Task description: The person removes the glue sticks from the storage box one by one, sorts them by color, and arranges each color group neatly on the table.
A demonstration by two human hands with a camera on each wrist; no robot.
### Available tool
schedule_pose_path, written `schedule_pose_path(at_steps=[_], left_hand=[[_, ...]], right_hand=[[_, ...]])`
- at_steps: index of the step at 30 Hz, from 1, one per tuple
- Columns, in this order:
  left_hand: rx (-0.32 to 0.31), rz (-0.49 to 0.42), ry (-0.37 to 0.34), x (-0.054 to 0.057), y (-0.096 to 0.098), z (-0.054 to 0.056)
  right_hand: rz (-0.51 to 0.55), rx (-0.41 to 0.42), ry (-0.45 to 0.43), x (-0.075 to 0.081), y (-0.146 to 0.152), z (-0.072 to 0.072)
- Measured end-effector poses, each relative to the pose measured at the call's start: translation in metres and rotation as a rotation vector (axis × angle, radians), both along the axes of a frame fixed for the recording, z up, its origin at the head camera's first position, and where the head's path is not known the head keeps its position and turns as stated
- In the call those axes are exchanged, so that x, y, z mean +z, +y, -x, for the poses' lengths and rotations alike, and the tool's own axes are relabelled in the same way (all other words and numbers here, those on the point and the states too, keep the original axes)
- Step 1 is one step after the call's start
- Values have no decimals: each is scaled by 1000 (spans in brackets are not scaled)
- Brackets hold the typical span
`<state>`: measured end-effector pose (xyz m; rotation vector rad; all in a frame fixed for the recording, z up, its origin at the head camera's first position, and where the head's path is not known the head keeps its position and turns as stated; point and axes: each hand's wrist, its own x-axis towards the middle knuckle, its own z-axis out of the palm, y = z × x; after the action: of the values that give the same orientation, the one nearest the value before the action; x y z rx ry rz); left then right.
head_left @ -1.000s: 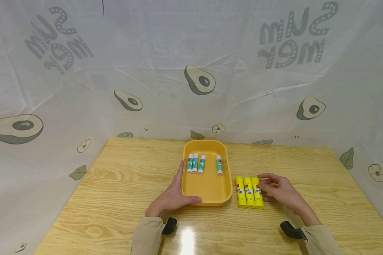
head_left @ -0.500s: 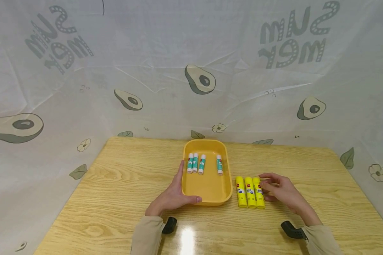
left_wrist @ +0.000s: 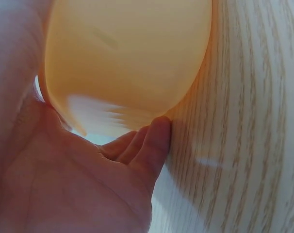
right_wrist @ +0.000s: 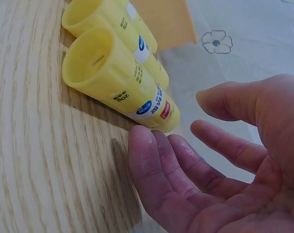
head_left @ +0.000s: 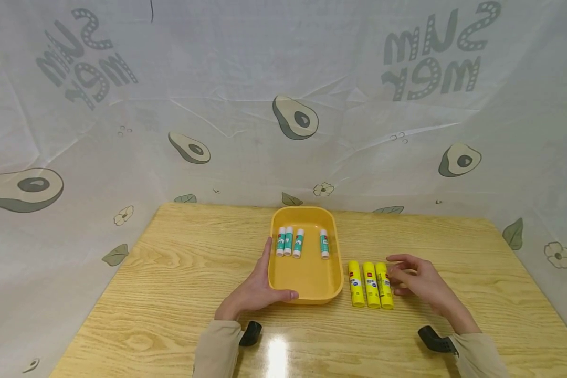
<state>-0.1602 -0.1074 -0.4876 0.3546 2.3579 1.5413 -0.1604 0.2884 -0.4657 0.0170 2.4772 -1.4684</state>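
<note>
On the wooden counter [head_left: 193, 247], a yellow-orange tray [head_left: 307, 283] sits in front of the person, its long sides running away from them. The left hand [head_left: 259, 290] braces the near left corner, spread rather than clenched: its straight fingers lie against the outside of the left wall and its thumb extends along the near edge.

Four white-and-teal glue sticks [head_left: 298, 243] lie in the far half of the tray. Two are side by side close to the left wall, a third is just to their right, and the fourth is set apart near the right wall.

To the right of the tray, three yellow glue sticks [head_left: 371, 285] lie in a row on the counter, roughly parallel. A narrow gap separates the leftmost from the middle one; the middle and rightmost are close together.

The right hand [head_left: 420, 283] is beside the rightmost stick, grasping nothing, with its fingers loosely bent and parted. In the right wrist view the fingertips come right up to that stick's far end, though whether they touch it is hard to tell.

Both arms wear beige sleeves [head_left: 217, 346]. Behind the counter hangs a pale cloth [head_left: 245, 63] printed with avocados, flowers and leaves.
</note>
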Motion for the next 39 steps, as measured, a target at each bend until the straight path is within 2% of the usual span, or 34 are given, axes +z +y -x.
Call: schedule_pose_path(at_steps=[8,22,29,39], left_hand=[[8,10,-7,2,0,0],[-7,29,11,5,0,0],[-19,53,30,7,0,1],[-7,59,31,8,1,1]], right_hand=[[10,-1,18,3,3,1],[1,23,121,14,2,5],[-12,22,138,23,-8,10],[25,46,181,36,-29,20]])
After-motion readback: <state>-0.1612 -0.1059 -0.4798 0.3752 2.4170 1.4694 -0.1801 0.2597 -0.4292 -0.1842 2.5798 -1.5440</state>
